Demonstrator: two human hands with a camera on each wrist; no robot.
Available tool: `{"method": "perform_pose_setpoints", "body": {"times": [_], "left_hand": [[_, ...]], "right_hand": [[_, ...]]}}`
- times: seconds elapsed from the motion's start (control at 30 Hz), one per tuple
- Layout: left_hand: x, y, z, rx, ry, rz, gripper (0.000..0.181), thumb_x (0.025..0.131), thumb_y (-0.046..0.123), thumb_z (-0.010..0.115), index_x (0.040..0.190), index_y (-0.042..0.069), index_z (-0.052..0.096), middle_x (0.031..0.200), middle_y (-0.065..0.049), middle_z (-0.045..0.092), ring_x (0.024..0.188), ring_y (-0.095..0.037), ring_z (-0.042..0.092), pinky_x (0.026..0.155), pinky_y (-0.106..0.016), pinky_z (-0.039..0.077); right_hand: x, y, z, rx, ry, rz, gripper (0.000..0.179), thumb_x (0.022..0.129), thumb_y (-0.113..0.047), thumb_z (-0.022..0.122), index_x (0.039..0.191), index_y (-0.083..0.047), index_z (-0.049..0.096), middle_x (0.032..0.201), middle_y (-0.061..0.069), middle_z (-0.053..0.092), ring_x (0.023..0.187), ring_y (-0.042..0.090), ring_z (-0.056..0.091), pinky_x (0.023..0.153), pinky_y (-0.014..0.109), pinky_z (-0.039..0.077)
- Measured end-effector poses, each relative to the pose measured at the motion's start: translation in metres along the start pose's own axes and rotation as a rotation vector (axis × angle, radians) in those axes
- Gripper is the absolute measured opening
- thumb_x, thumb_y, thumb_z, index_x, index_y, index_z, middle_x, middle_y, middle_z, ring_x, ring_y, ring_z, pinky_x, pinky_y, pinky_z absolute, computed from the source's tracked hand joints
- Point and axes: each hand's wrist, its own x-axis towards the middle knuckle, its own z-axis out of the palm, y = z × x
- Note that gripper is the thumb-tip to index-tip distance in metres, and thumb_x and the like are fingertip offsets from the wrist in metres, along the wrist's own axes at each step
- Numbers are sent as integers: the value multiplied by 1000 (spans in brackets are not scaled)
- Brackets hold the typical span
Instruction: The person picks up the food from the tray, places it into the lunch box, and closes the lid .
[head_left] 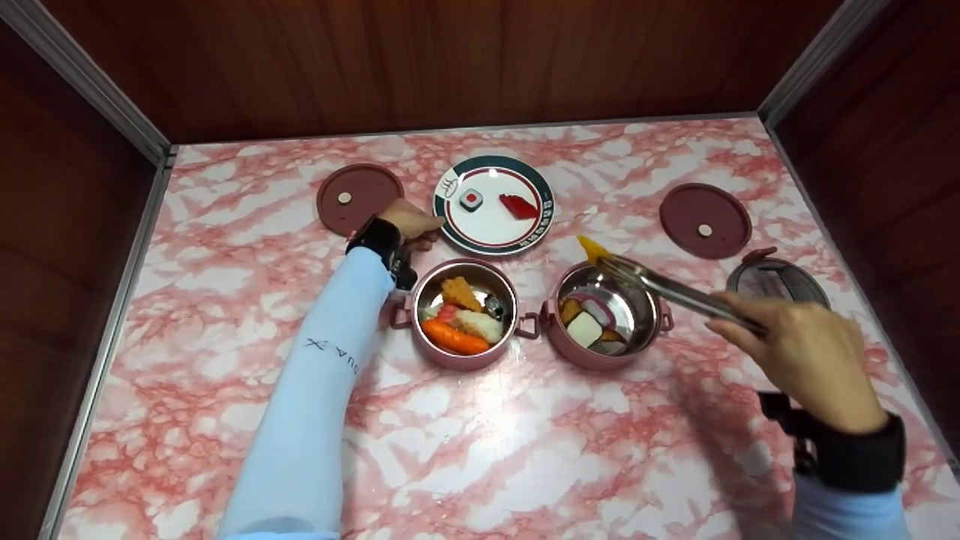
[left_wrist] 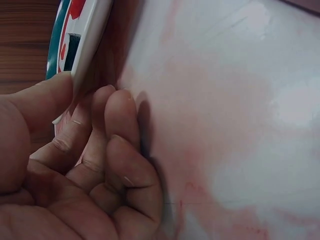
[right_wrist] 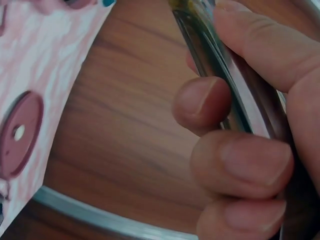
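My right hand point(head_left: 806, 352) grips metal tongs point(head_left: 690, 294), its fingers curled round them in the right wrist view. A yellow food piece point(head_left: 592, 249) sits between the tong tips, over the back rim of the right pink pot point(head_left: 598, 360). At the plate's left edge, my left hand point(head_left: 411, 223) pinches the rim, thumb on top and fingers underneath in the left wrist view. That plate point(head_left: 491, 236), white with a dark green border, bears a small white piece with a red centre point(head_left: 471, 199) and a red piece point(head_left: 517, 206).
The left pink pot point(head_left: 459, 361) holds a carrot point(head_left: 454, 337) and other food pieces. Two dark pink lids, one left point(head_left: 360, 187) and one right point(head_left: 705, 214), lie on the marbled table point(head_left: 465, 465). A mesh strainer point(head_left: 780, 279) lies beside my right hand. Wooden walls surround the table.
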Motion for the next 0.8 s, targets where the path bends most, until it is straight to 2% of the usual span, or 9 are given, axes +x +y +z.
{"method": "perform_pose_setpoints", "body": {"times": [0.17,0.23,0.43,0.47,0.6,0.67,0.7,0.8], "left_hand": [[0,0,-1,2,-3,-6,22,96,17,66,99,-5,64,74,-7,63,54,-10,61,70,-25,59],[0,0,-1,5,-4,-2,22,96,17,66,98,-5,64,73,-7,63,53,-10,60,68,-25,59],[1,-1,-1,9,-4,8,23,95,17,67,97,-6,64,74,-8,63,52,-10,60,68,-24,59],[15,-7,-3,-2,-17,4,23,94,18,69,94,-4,65,73,-8,63,52,-10,60,65,-25,59],[17,-8,-3,6,-15,4,22,94,18,69,92,-3,65,71,-7,63,52,-11,60,64,-25,58],[16,-8,-3,11,-19,4,22,95,18,69,92,-3,65,71,-7,63,52,-11,60,62,-24,58],[3,-2,-1,25,-6,8,22,96,17,67,94,-4,64,72,-7,63,53,-10,60,65,-24,58],[0,-1,-1,33,-12,10,22,96,18,67,95,-5,64,73,-7,63,53,-10,60,64,-23,58]], "right_hand": [[-19,1,2,-58,-21,2,37,76,-35,83,108,-18,79,70,14,70,44,38,55,31,41,28],[-23,-1,4,-84,-18,-1,35,76,-36,83,107,-20,78,66,13,68,42,37,53,31,39,24],[-28,-12,8,-145,-3,-8,33,78,-37,80,106,-21,75,67,13,67,41,37,52,31,36,20],[-28,-13,9,-156,1,-7,34,77,-37,80,107,-20,75,66,14,66,40,37,52,31,37,21],[-26,-18,12,-191,4,11,35,76,-36,80,105,-17,73,57,14,57,37,39,46,30,40,21],[-25,-20,14,-204,7,12,33,76,-34,81,103,-16,72,56,13,55,37,39,46,30,41,22],[-25,-21,15,-210,7,10,33,76,-33,82,102,-16,72,55,13,54,37,39,45,30,41,22],[-25,-25,18,-230,13,-14,31,76,-31,82,99,-15,71,55,11,51,36,39,45,29,42,23]]}}
